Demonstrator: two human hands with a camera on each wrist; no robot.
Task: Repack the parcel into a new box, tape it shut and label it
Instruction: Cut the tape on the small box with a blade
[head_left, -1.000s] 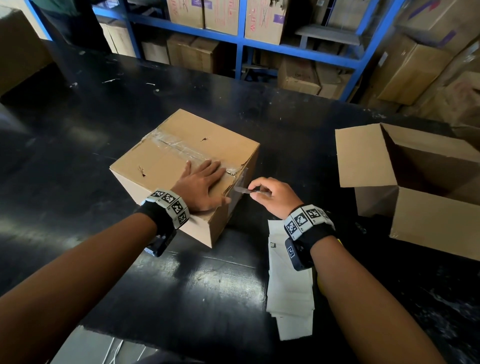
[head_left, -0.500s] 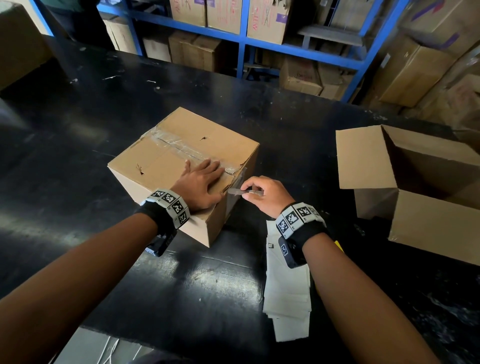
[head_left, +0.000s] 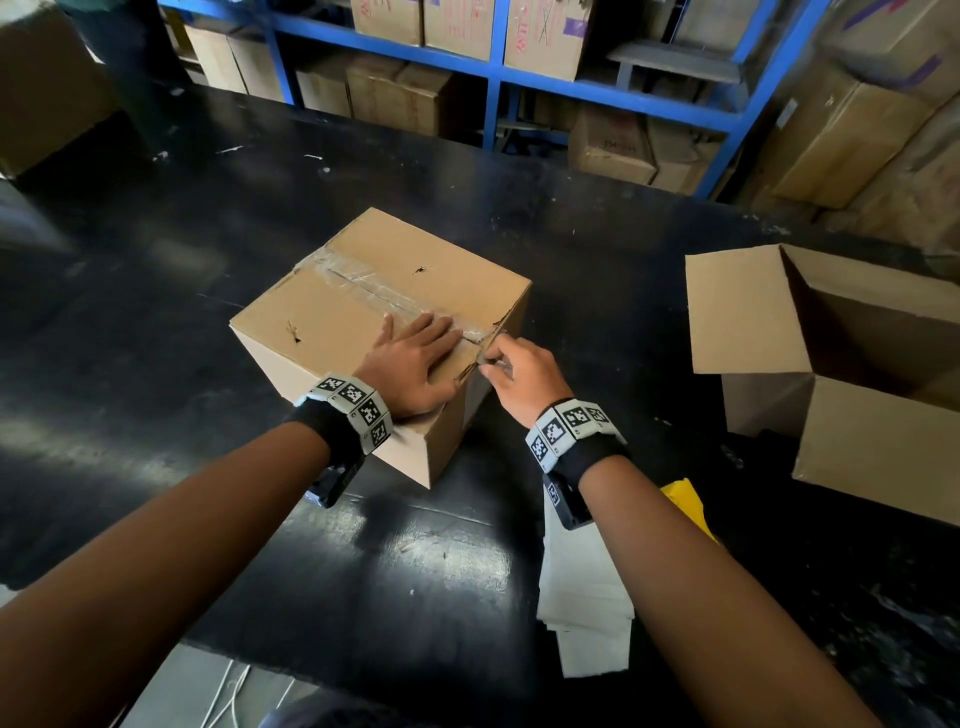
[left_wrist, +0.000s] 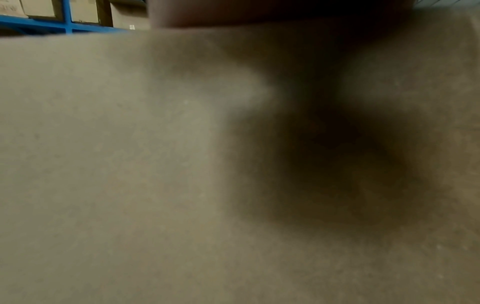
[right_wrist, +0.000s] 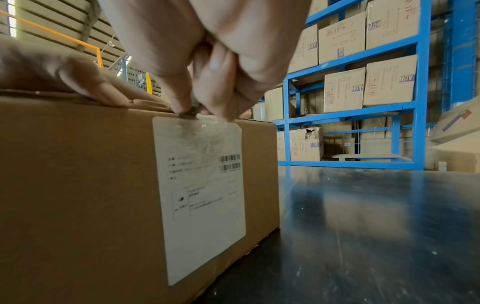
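Note:
A taped brown parcel (head_left: 363, 312) sits mid-table, clear tape along its top seam and a white shipping label (right_wrist: 202, 195) on its near side. My left hand (head_left: 415, 364) lies flat on the parcel's top, fingers straight; the left wrist view shows only blurred cardboard (left_wrist: 130, 164). My right hand (head_left: 498, 364) pinches a small grey blade (right_wrist: 191, 111) at the top edge of the parcel, where the tape comes over onto the label. An open new box (head_left: 831, 374) stands at the right, flaps up.
White label sheets (head_left: 582, 597) lie under my right forearm, with a yellow object (head_left: 685, 499) beside them. Blue shelving (head_left: 493, 78) full of cartons lines the far side. Another carton (head_left: 47, 88) stands at the far left on the black table (head_left: 156, 260).
My right hand has risen from beside the parcel's near face to its top edge, bringing the blade to the tape seam. The left hand has stayed flat on the lid.

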